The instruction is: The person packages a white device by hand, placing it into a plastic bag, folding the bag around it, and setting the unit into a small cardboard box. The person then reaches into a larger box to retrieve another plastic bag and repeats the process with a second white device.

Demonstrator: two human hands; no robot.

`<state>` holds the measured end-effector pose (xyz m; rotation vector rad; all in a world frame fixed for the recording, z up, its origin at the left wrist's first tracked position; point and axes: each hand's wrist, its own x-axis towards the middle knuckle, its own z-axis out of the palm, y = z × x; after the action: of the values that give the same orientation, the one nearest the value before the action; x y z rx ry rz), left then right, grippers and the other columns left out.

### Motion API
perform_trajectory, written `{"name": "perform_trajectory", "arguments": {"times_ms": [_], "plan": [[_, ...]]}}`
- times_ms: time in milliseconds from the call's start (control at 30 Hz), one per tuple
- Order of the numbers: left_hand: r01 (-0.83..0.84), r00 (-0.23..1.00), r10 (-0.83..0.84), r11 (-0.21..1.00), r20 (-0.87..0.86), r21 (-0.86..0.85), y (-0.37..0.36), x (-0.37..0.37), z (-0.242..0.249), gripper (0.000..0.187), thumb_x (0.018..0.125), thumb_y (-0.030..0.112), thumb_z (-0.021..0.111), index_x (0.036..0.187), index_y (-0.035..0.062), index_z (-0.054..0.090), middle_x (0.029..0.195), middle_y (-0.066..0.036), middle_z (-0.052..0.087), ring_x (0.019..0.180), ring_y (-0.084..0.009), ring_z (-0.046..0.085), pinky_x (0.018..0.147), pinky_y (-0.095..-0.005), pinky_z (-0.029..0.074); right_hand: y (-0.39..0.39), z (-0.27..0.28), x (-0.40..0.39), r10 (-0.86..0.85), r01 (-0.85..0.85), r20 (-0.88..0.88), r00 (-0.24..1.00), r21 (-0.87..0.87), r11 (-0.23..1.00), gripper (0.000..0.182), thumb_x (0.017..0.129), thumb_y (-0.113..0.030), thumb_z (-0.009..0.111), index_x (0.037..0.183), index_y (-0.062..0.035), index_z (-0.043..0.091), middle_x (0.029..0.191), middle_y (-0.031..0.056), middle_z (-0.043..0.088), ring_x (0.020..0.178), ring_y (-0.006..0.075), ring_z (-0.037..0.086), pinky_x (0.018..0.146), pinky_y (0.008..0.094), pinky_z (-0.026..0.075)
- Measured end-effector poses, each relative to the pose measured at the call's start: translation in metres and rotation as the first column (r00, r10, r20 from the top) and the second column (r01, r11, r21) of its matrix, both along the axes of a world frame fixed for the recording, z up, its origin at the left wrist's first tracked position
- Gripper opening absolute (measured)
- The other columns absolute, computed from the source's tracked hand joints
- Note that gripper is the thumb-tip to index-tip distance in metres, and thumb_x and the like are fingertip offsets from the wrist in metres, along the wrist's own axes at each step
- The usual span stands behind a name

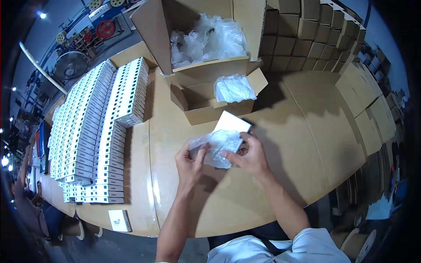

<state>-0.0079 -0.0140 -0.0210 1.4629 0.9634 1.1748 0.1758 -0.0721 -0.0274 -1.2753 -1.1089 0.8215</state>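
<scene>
In front of me a flat white box [232,122] sticks out at the top of a clear plastic bag [220,147], its lower part covered by the wrinkled film. My left hand [190,164] is closed on the bag's left edge, thumb on top. My right hand [251,157] grips the box and bag from the right, its thumb pressed on the film. Just beyond them stands an open cardboard carton [210,115] with a plastic-wrapped box [235,88] in its right part.
A large carton [153,35] of loose plastic bags [210,37] stands behind. Long stacks of white boxes [103,127] fill the table's left side. One white box [119,220] lies at the front-left edge. Brown cartons [285,41] are piled at the back right, others [368,103] at the right edge.
</scene>
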Motion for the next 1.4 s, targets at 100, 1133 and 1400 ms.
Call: {"name": "perform_trajectory", "arguments": {"times_ms": [100, 1133, 1400], "plan": [[-0.001, 0.994, 0.014, 0.993, 0.107, -0.121, -0.001, 0.001, 0.003, 0.012, 0.096, 0.006, 0.067, 0.104, -0.0026, 0.070, 0.091, -0.003, 0.070, 0.080, -0.0094, 0.063, 0.073, -0.0254, 0.051, 0.001, -0.002, -0.004, -0.022, 0.021, 0.098, 0.995, 0.011, 1.000, 0.027, 0.086, -0.014, 0.078, 0.106, 0.0031, 0.071, 0.106, 0.0111, 0.063, 0.086, 0.0163, 0.068, 0.070, 0.0286, 0.058], [0.289, 0.869, 0.100, 0.691, -0.484, 0.663, 0.000, -0.010, 0.067, 0.041, 0.067, 0.026, 0.091, 0.090, 0.0025, 0.066, 0.088, -0.008, 0.066, 0.085, -0.0270, 0.063, 0.078, -0.0411, 0.051, -0.008, 0.011, 0.011, 0.236, -0.205, 0.275, 0.932, -0.137, 0.969, 0.028, 0.092, -0.013, 0.063, 0.111, 0.0082, 0.066, 0.108, 0.0234, 0.062, 0.097, 0.0356, 0.063, 0.083, 0.0418, 0.051], [0.251, 0.918, -0.108, 0.903, -0.382, 0.348, 0.002, 0.013, 0.066, 0.011, 0.093, 0.008, 0.068, 0.100, -0.0001, 0.071, 0.087, -0.015, 0.070, 0.078, -0.0268, 0.069, 0.072, -0.0356, 0.054, -0.013, 0.024, 0.012, 0.285, -0.236, 0.424, 0.860, -0.165, 0.958, 0.026, 0.091, -0.012, 0.060, 0.108, 0.0081, 0.065, 0.113, 0.0251, 0.060, 0.102, 0.0387, 0.061, 0.089, 0.0437, 0.051]]}}
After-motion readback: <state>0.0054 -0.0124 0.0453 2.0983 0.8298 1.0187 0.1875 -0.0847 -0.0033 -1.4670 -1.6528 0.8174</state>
